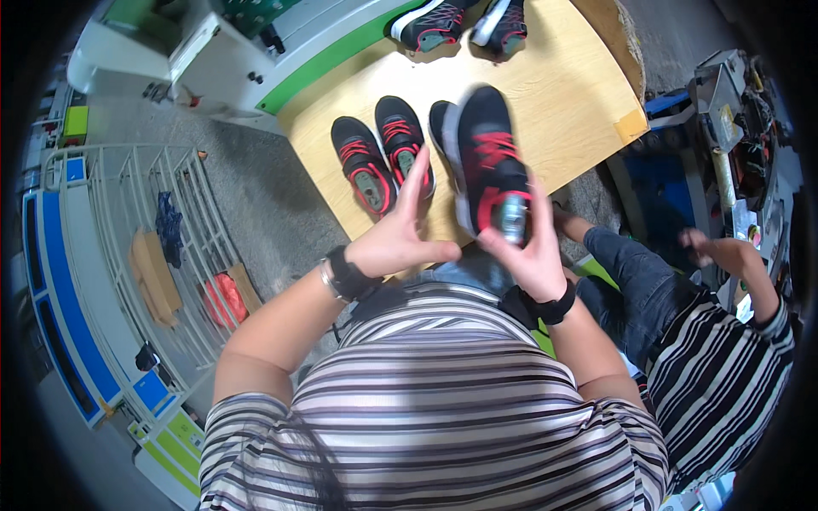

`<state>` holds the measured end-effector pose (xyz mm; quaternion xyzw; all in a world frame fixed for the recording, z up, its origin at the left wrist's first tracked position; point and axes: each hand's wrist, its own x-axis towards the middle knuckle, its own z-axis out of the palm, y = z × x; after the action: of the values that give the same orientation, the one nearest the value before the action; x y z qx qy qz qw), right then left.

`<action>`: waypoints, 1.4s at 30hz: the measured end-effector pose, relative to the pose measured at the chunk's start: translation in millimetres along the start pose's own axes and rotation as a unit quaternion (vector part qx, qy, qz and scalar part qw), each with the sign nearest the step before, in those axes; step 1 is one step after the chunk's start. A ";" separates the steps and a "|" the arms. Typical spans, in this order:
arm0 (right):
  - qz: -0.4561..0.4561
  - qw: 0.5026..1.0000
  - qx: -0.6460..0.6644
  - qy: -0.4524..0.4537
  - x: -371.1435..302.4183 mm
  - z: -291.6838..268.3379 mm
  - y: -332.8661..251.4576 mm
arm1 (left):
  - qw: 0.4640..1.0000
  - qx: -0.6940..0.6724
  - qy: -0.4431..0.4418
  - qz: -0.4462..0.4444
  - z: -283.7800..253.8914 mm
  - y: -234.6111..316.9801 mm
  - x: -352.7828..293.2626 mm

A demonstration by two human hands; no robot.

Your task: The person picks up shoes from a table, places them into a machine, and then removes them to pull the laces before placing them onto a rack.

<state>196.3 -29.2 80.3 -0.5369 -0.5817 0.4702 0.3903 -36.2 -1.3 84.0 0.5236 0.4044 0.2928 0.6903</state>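
My right hand point(534, 255) grips the heel end of a black sneaker point(490, 145) with red laces, raised over the near part of the wooden table point(562, 111). Its toe points away from me and its edges are slightly blurred. Behind it, another dark shoe point(440, 119) is mostly hidden. To the left, my left hand point(400, 238) is empty, thumb and fingers spread apart. Just beyond its fingers a pair of matching sneakers rests on the table, one left sneaker point(354, 153) and one right sneaker point(394, 123), toes pointing away.
Two more black sneakers point(433, 25) lie at the table's far edge, by a green-edged machine point(315, 55). At left stands a white wire rack point(200, 204) holding cardboard and a red bundle point(224, 298). A co-worker in a striped shirt point(716, 375) sits close on the right.
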 end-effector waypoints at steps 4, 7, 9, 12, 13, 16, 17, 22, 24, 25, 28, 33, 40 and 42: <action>-0.173 0.964 -0.109 -0.171 41.3 8.1 -31.6 | 0.966 -0.054 0.242 0.072 -2.3 39.5 -9.4; -0.053 0.969 -0.240 0.033 68.0 27.8 57.5 | 0.921 -0.250 0.276 0.112 -44.9 47.2 -9.4; -0.054 0.983 -0.175 0.002 68.0 41.5 93.5 | 0.896 -0.232 0.339 0.168 -67.1 57.6 4.0; -0.021 0.983 -0.181 -0.002 65.2 45.4 93.4 | 0.901 -0.144 0.362 0.191 -105.4 94.8 23.7; -0.010 0.984 -0.179 -0.006 64.8 44.2 89.5 | 0.889 -0.156 0.360 0.237 -118.0 106.0 38.8; -0.013 0.975 -0.219 -0.034 68.5 41.5 78.6 | 0.880 -0.070 0.418 0.216 -170.4 131.5 87.5; -0.004 0.974 -0.223 -0.048 71.6 38.6 77.7 | 0.866 -0.038 0.465 0.179 -184.1 139.2 106.7; 0.124 0.992 0.012 0.032 102.1 9.4 36.2 | 0.845 0.037 0.521 0.114 -229.5 138.2 157.2; 0.060 0.995 0.061 0.042 135.6 -4.2 12.8 | 0.743 0.241 0.602 0.164 -247.9 121.0 168.0; 0.002 0.998 0.042 0.051 160.7 -11.1 -0.7 | 0.623 0.387 0.653 0.189 -244.2 117.0 170.2; -0.202 0.971 0.050 0.118 249.8 -9.9 -68.1 | 0.786 0.188 0.501 0.308 -247.3 119.9 168.6; -0.313 0.906 -0.202 0.199 408.2 24.4 -109.7 | 0.844 0.051 0.470 0.252 -229.8 142.6 162.0; -0.257 0.910 -0.049 0.321 412.3 28.5 -52.0 | 0.705 0.277 0.530 0.380 -202.2 152.5 137.1; -0.156 0.864 -0.242 0.413 394.8 -13.0 25.9 | 0.650 0.426 0.366 0.513 -178.9 134.3 151.3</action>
<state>168.5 363.4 38.5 -0.6620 -0.5393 -0.0169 0.5202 -112.5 248.5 152.5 0.7345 0.3714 0.5632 -0.0726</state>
